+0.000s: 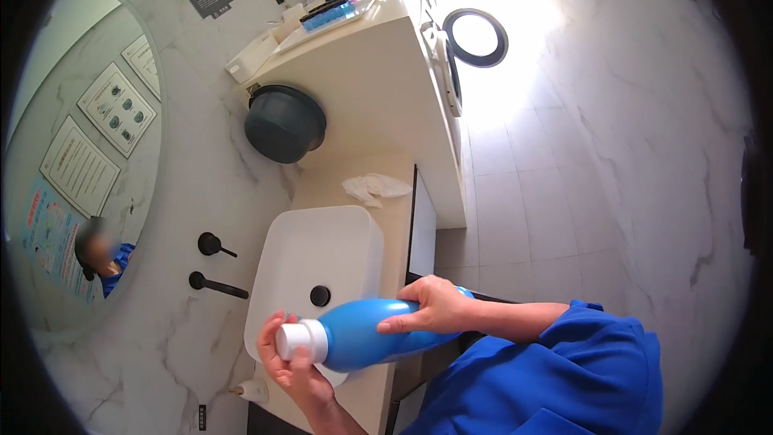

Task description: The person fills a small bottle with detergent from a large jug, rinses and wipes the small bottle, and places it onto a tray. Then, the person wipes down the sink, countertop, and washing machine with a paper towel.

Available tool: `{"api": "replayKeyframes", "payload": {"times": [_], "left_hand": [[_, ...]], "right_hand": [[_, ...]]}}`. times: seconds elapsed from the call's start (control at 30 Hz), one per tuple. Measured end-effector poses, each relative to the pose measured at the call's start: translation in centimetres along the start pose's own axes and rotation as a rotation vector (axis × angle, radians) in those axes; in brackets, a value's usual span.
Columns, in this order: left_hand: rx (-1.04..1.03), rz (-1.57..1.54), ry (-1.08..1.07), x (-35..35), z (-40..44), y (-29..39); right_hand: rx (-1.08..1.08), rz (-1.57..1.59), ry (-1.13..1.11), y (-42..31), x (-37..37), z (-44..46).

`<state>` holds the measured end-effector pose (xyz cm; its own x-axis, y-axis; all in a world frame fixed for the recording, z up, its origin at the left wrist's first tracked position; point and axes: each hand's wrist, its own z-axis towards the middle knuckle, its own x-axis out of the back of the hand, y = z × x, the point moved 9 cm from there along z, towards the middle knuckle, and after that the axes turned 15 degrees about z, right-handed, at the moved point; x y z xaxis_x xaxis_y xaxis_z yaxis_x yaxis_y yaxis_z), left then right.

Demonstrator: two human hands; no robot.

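A large blue plastic bottle with a white cap lies on its side in my hands, cap toward the tap wall. My right hand is wrapped round its body, thumb along the near side. My left hand has its fingers curled round the white cap. Underneath is a white rectangular sink with a black drain plug. The bottle hides part of the sink's rim. No label shows on the visible side of the bottle.
A black spout and tap handle stick out of the marble wall. Crumpled white tissue lies on the counter beside the sink. A dark basin hangs at the raised cabinet. A round machine door stands open.
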<state>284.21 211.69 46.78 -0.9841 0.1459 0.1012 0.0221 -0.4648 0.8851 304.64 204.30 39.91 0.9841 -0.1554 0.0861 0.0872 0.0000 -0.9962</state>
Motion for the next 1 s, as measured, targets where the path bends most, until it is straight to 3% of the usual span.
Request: {"api": "replayKeyframes", "payload": {"times": [0.2, 0.27, 0.33, 0.4, 0.53, 0.6, 0.67, 0.77, 0.83, 0.93, 1.0], "left_hand": [[0.061, -0.02, 0.135, 4.0, -2.9, -3.4], [-0.138, -0.058, 0.187, 8.6, -3.3, -6.4], [-0.103, 0.007, 0.274, 11.1, -5.6, -7.2], [0.105, 0.297, 0.457, 11.1, -9.8, -4.6], [0.374, 0.013, 0.452, 9.5, -17.1, -3.1], [0.445, -0.096, 0.377, 7.8, -18.8, -3.1], [0.623, -0.155, 0.499, 8.2, -20.5, -4.7], [0.703, -0.219, 0.535, 10.0, -20.3, -8.8], [0.448, -0.55, -0.101, 4.9, -17.1, -8.8], [0.39, -0.649, -0.567, -0.8, -15.1, -8.3], [0.41, -0.638, -0.607, -3.3, -13.9, -9.3]], "right_hand": [[-0.051, 0.001, -0.151, 1.6, -4.5, -4.7], [-0.054, 0.003, -0.167, 1.7, -5.3, -5.6], [-0.036, -0.014, -0.155, 2.1, -5.6, -6.0], [-0.053, -0.039, -0.164, 2.3, -5.8, -6.4], [-0.026, -0.069, -0.224, 5.0, -7.3, -7.1], [-0.024, -0.218, -0.382, 5.6, -8.9, -8.1], [-0.035, -0.231, -0.462, 7.2, -9.8, -8.8], [-0.08, -0.205, -0.609, 8.9, -10.0, -8.4], [-0.141, -0.15, -0.664, 10.7, -8.8, -7.7], [-0.27, -0.09, -0.742, 13.6, -7.2, -7.2], [-0.346, 0.028, -0.699, 15.6, -5.6, -6.8]]}}
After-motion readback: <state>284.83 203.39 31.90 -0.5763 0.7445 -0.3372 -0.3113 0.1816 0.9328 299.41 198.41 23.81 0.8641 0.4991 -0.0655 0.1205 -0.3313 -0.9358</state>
